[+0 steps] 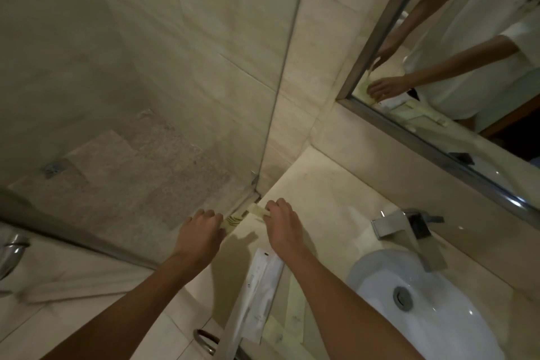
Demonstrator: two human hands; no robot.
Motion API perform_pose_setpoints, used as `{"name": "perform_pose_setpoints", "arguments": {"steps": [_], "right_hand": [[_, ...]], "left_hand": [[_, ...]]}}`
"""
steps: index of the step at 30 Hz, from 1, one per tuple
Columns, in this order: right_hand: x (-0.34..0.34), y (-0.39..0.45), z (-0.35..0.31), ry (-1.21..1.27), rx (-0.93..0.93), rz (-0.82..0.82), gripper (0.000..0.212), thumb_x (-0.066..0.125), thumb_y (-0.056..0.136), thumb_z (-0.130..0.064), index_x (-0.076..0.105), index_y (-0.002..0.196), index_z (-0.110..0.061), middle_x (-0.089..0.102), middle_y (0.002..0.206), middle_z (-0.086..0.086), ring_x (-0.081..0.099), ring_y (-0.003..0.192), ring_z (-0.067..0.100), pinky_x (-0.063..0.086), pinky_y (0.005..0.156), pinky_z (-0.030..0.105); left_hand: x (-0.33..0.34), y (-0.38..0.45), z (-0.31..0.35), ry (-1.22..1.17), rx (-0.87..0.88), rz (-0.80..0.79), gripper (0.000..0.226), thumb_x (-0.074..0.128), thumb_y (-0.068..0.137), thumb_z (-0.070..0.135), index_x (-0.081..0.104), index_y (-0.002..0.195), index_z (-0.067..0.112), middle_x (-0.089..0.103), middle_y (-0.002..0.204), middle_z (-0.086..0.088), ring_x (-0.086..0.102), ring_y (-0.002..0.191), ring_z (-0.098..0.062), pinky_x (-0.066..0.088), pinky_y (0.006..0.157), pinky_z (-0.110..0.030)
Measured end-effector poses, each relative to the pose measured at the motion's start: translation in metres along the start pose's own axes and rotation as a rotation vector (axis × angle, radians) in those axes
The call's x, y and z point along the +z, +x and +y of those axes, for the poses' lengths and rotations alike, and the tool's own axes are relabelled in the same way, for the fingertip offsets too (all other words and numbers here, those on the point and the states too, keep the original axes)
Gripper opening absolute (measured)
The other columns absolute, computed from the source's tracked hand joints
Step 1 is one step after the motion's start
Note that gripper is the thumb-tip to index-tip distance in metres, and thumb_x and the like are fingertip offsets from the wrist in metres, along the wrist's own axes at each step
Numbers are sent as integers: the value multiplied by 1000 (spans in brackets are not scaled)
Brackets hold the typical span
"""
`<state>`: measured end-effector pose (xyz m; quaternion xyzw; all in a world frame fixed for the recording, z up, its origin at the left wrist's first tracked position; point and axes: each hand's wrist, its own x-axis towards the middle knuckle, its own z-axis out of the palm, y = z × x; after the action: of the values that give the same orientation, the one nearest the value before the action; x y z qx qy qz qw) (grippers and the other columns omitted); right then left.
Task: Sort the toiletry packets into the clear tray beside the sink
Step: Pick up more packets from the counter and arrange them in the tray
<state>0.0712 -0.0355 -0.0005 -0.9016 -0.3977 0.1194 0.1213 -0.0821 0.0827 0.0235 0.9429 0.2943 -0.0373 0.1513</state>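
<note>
Both hands, left [201, 232] and right [281, 221], pinch pale packets [255, 210] at the counter [321, 196] corner; a loose grip risks dropping one.

Dim, yellowish light throughout; soft shadows fall beneath both forearms (the wide lens bends the edges), and small glints mark the faucet [404, 225].

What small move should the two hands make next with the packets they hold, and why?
Probably lay them down on the counter ahead. The left hand pinches a pale packet and the right hand another packet, both near the corner. I cannot make out the clear tray.
</note>
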Motion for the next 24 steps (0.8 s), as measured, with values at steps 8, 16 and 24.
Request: {"name": "perform_pose_setpoints", "arguments": {"steps": [8,16,24], "right_hand": [[-66,-44,62,33,162,137,21,45,98,-25,56,112,-13,56,109,7,57,100,25,48,77,35],[-106,-149,152,57,430,187,31,48,97,-36,58,114,-12,61,114,9,58,108,26,45,86,35],[-124,-282,229,213,669,337,32,46,97,-42,57,85,-14,64,87,7,62,84,25,37,65,28]], "left_hand": [[-9,24,68,-15,156,-6,15,55,87,16,62,100,14,59,99,-7,53,91,-26,47,74,-37],[3,14,187,104,403,-19,18,51,87,19,60,101,12,55,102,-8,49,96,-27,41,68,-36],[34,-33,317,155,630,-115,32,47,88,29,56,113,11,55,114,-9,48,108,-27,43,82,-37]]}}
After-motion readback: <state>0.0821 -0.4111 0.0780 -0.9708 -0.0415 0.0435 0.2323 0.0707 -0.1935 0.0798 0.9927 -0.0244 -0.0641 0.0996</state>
